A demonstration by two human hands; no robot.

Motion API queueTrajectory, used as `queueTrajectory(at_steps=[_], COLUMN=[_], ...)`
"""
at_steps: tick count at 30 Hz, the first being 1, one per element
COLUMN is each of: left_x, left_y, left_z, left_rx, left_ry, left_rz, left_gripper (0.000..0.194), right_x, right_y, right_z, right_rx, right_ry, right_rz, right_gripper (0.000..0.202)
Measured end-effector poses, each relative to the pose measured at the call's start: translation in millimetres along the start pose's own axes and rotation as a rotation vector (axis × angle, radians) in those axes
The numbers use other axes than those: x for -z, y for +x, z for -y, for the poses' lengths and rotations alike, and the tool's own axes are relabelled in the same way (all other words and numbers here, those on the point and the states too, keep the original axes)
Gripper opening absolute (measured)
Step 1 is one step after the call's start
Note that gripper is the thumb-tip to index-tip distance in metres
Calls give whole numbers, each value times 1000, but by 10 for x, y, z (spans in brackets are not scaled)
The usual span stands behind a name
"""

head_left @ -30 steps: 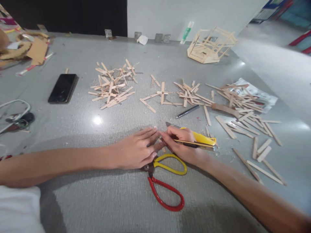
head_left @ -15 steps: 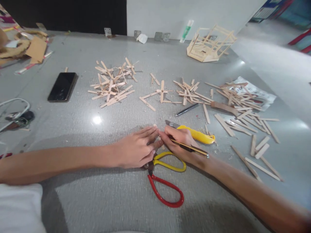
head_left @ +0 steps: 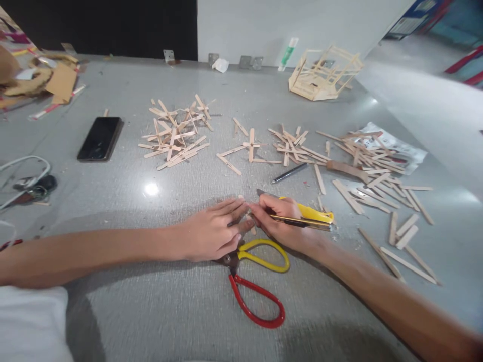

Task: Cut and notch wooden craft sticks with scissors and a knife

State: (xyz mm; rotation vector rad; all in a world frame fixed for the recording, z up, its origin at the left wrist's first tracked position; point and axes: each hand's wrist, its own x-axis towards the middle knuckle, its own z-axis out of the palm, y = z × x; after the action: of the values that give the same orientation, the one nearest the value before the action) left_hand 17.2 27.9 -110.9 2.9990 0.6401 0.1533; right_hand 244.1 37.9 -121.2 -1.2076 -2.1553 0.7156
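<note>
Right hand (head_left: 281,221): grip clamped on slim gold-black tool (head_left: 302,221). Left hand (head_left: 211,234): grip apart, fingers laid over a wooden stick (head_left: 253,231), mostly hidden, on tabletop (head_left: 151,311). From stick: scissors (head_left: 234,266), six o'clock; yellow cutter (head_left: 315,213), three; phone (head_left: 100,139), ten.

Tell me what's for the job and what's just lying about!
Seems for the job:
craft stick under the left hand
gold-and-black tool in the right hand
scissors, yellow utility knife, loose craft sticks

Probably just lying about:
smartphone
crumpled white scrap
cardboard
</note>
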Motion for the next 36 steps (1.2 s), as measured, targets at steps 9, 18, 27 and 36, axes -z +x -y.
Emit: queueTrajectory(at_steps=[9,18,27,36], left_x=[-12,-11,-76,-47], left_y=[-9,3,-18,-8], left_z=[-7,-4,0,-11], left_rx=[2,8,-20,14], left_ry=[-14,-35,-54,-56], left_rz=[-11,-13,-69,-36], left_gripper=[47,45,46,46], right_x=[-14,39,23,-64], right_y=[-16,26,19,-35], right_z=[-38,-23,-22,-72], right_rx=[-5,79,142,121], right_ry=[12,-35,-128,-101], right_rz=[2,111,145,66], right_gripper=[46,44,37,37])
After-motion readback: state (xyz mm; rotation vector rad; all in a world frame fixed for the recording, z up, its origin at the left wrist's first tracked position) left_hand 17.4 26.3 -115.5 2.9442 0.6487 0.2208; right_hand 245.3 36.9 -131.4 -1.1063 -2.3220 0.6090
